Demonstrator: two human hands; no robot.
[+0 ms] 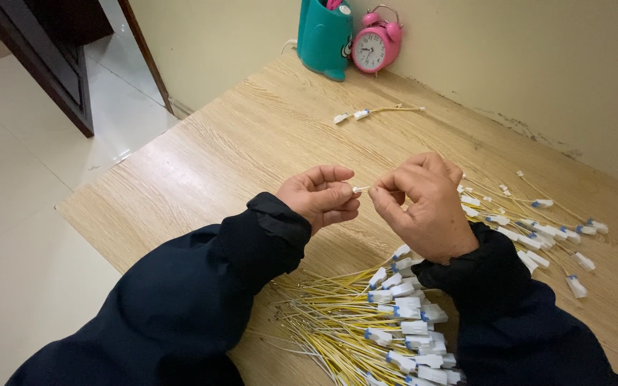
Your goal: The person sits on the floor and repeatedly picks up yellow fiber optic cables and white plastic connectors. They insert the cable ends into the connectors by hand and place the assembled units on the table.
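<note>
Both hands are raised over a wooden table (pixel 237 143). My left hand (pixel 321 194) and my right hand (pixel 427 204) pinch the two ends of a small white connector piece (pixel 359 189) between thumb and fingers. Below my wrists lies a large bundle of yellow wires with white plug connectors (pixel 388 322). A second spread of the same wires (pixel 538 229) fans out to the right of my right hand, partly hidden by it. Both arms wear dark blue sleeves.
A single joined wire pair (pixel 377 111) lies alone further back on the table. A teal holder (pixel 325 36) and a pink alarm clock (pixel 375 43) stand against the wall at the back. The table's left edge drops to a pale tiled floor (pixel 23 186).
</note>
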